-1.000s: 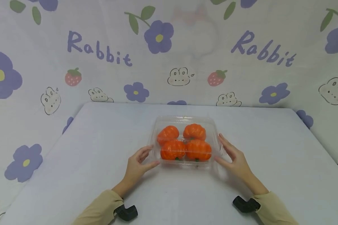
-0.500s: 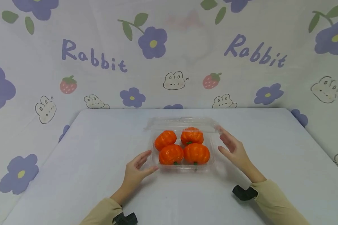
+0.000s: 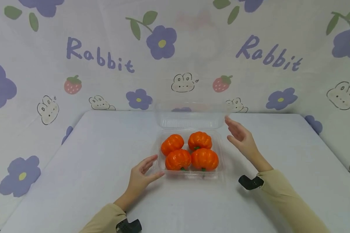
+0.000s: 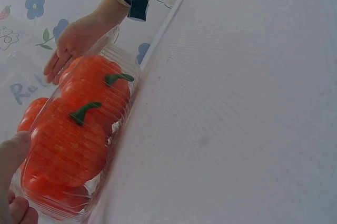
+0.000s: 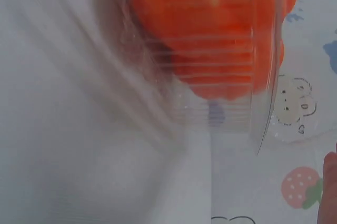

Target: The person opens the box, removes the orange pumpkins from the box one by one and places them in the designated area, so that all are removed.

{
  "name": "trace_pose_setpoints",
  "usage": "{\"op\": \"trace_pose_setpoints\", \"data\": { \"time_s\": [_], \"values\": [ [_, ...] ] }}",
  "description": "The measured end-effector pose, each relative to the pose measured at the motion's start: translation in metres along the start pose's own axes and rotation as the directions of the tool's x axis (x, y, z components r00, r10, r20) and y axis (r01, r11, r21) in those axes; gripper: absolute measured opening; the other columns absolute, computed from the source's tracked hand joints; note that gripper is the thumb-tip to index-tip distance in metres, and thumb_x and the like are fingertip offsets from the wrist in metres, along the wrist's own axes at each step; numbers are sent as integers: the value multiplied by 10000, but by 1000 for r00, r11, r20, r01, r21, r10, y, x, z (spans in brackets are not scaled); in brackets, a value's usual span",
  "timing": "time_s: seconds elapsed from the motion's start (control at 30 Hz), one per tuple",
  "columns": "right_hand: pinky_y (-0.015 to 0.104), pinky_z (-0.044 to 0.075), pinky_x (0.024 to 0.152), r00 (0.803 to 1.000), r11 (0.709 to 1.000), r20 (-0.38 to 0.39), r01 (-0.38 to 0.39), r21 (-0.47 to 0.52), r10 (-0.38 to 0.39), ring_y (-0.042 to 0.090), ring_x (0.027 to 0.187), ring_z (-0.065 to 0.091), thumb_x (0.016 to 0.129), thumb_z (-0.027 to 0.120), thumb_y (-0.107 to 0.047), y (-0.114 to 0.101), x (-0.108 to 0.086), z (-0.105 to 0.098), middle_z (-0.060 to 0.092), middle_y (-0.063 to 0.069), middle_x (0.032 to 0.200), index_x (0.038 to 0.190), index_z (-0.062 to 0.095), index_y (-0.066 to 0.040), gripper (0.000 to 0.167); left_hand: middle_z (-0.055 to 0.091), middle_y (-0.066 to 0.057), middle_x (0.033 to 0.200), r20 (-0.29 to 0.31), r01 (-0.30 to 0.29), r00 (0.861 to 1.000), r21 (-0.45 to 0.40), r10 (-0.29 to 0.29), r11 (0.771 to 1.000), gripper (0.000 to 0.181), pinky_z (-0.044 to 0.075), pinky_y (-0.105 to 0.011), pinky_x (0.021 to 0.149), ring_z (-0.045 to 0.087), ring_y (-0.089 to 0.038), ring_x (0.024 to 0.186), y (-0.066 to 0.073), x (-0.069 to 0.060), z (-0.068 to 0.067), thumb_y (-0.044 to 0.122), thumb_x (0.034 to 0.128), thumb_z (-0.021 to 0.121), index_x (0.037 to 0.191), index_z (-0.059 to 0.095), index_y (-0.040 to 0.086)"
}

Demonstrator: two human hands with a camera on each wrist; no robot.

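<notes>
A clear plastic clamshell container (image 3: 189, 173) sits on the table with its lid (image 3: 189, 123) raised and tipped back behind it. Inside are several small orange pumpkins (image 3: 204, 159) with green stems, two in front and the others behind. My left hand (image 3: 140, 176) is at the container's left side, thumb by the front corner and fingers along the wall; light contact cannot be told from a small gap. The fingers of my right hand (image 3: 243, 140) are extended, with their tips at the lid's right edge. In the left wrist view, ridged walls of the container cover the pumpkins (image 4: 68, 145).
A white-covered table (image 3: 175, 207) reaches out on both sides of the container. Behind it hangs a cloth backdrop (image 3: 207, 61) printed with flowers, rabbits and strawberries. Each sleeve ends near a black wrist device (image 3: 250, 182).
The container's lid has swung up and back from over the pumpkins. My right hand has moved away from me along with it. My left hand has stayed at the left side.
</notes>
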State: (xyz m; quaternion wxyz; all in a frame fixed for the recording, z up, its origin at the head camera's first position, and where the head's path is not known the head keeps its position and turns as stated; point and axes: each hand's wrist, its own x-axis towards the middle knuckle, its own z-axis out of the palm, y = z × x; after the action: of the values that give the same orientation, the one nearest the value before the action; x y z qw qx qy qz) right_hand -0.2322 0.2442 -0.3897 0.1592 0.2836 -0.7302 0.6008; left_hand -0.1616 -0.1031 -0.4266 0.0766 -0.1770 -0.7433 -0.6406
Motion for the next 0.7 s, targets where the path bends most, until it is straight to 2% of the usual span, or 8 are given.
{"op": "trace_pose_setpoints", "data": {
  "time_s": [0.13, 0.4, 0.6, 0.7],
  "values": [
    [238, 308, 973, 1000, 999, 1, -29, -17, 29, 210, 1235, 360, 809, 504, 183, 6, 10, -3, 340, 262, 1342, 1297, 346, 120, 517, 507, -251, 1194, 4, 9, 1000, -7, -9, 1000, 553, 334, -343, 962, 473, -323, 1123, -2, 0, 0, -55, 673, 746, 1165, 504, -129],
    [282, 301, 984, 993, 993, 32, -113, -23, 114, 328, 1242, 314, 844, 514, 116, 16, 33, -6, 290, 242, 1379, 1347, 299, 76, 549, 502, -242, 1206, 13, 20, 1000, -9, -20, 1000, 554, 330, -345, 967, 459, -313, 1140, -1, 0, -1, -39, 682, 745, 1173, 502, -124],
    [350, 307, 975, 982, 980, 72, -164, -109, 172, 321, 1255, 291, 818, 566, 103, 23, 43, -8, 257, 229, 1400, 1374, 257, 50, 638, 513, -261, 1179, 9, -34, 999, 10, 34, 999, 535, 334, -367, 958, 461, -327, 1132, -2, 0, -1, -63, 669, 743, 1145, 513, -146],
    [342, 286, 987, 974, 970, 90, -191, -148, 206, 296, 1273, 267, 817, 592, 71, 29, 46, -8, 250, 194, 1414, 1380, 247, 41, 660, 523, -252, 1171, 3, -70, 998, 3, 70, 998, 532, 335, -373, 955, 470, -319, 1126, -10, 0, -2, -63, 665, 747, 1141, 522, -138]
  ]
}}
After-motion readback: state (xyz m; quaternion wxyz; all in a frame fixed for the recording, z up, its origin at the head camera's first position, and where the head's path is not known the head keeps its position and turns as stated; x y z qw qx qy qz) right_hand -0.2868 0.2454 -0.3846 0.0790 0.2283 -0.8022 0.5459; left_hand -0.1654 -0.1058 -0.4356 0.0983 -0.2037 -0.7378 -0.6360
